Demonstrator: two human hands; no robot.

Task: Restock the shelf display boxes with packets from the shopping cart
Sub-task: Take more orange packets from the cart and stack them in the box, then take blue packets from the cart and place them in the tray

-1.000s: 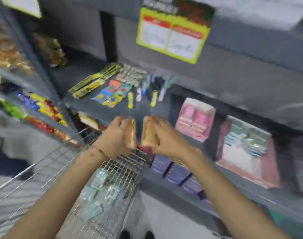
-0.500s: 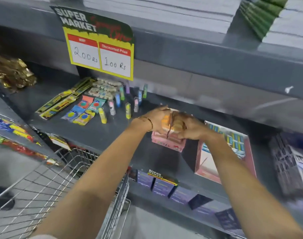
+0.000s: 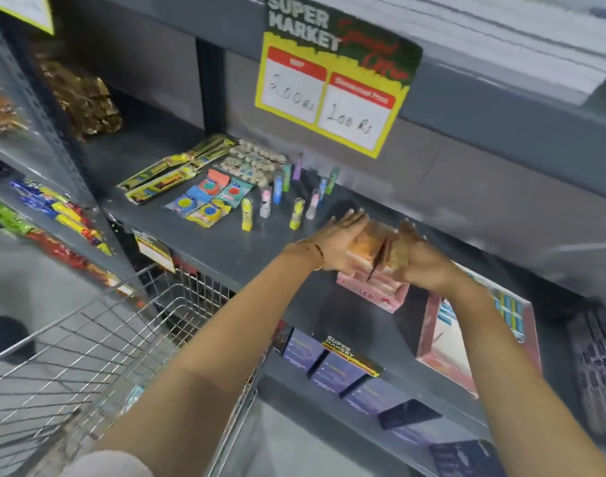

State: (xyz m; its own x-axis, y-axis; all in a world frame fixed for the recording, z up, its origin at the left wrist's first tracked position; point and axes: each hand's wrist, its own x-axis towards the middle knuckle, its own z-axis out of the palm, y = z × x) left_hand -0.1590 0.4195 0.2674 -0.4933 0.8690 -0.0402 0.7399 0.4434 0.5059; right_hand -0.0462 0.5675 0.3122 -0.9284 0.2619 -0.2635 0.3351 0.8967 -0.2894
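- Left hand (image 3: 341, 244): fingers extended and pressed flat against the left face of a stack of orange packets (image 3: 370, 244); it steadies the stack from the side and does not curl round it.
- Right hand (image 3: 420, 261): closed round a second bundle of the same packets, thumb toward the camera; motion blur hides how many packets each hand carries.
- Position of the load: both bundles sit directly above the small pink display box (image 3: 374, 287) on the grey shelf (image 3: 232, 242), their lower edges at or just inside its open top. Whether they already rest on the box floor cannot be told.
- Step in hand, as judged: lowering the packets into the pink box. To do it well, the two bundles should be kept upright and squared to the box walls, with the dark gap between them closed before they go down so that no packet catches on the rim.
- Release: the fingers should let go only once the stack bears on the box floor; the flat left palm can then tamp the row level.
- Hazard: the box looks light and sits near the shelf edge, so a sideways push may slide it toward the larger pink-rimmed box (image 3: 480, 342) just to its right.
- Source: the wire shopping cart (image 3: 98, 342) stands below and to the left, within reach for the next handful.
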